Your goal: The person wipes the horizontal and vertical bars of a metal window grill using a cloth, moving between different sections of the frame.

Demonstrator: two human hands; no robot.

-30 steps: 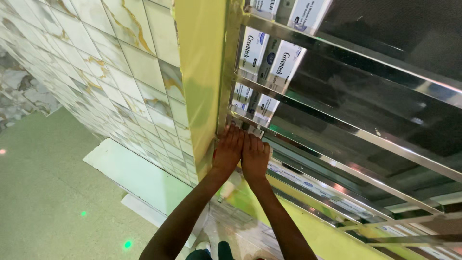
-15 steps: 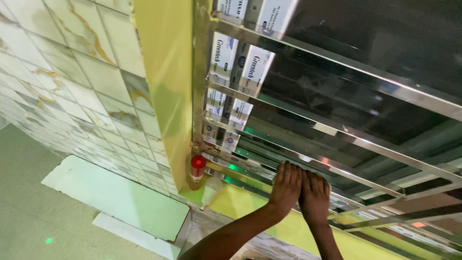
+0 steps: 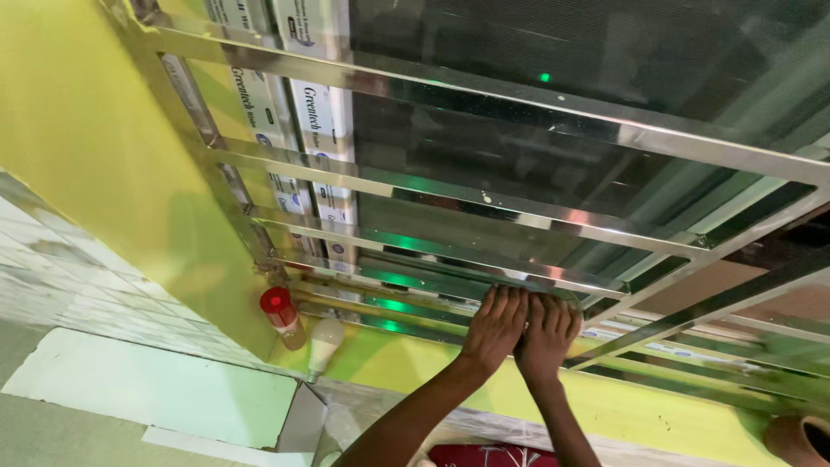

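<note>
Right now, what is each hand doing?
Left hand: open, fingers flat on the lower steel bar.
Right hand: open, pressed on the same bar.

I saw the grille (image 3: 484,203), a shiny steel window frame of horizontal bars, fixed upright in the yellow wall. Its lowest bar (image 3: 406,268) ran level, gleaming with green reflections, above the sill.

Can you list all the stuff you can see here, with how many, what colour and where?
window grille: one, shiny steel bars, across the top and right
window glass: dark, behind the bars
frame strips: several, white with print, upper left
red-capped bottle: one, on the sill at left
light bulb: one, white, beside the bottle
wall: yellow-green, left
tiles: pale marbled, lower left
pot: one, brown, bottom right corner
left hand: on the lowest bars
right hand: beside it, same bars
</note>
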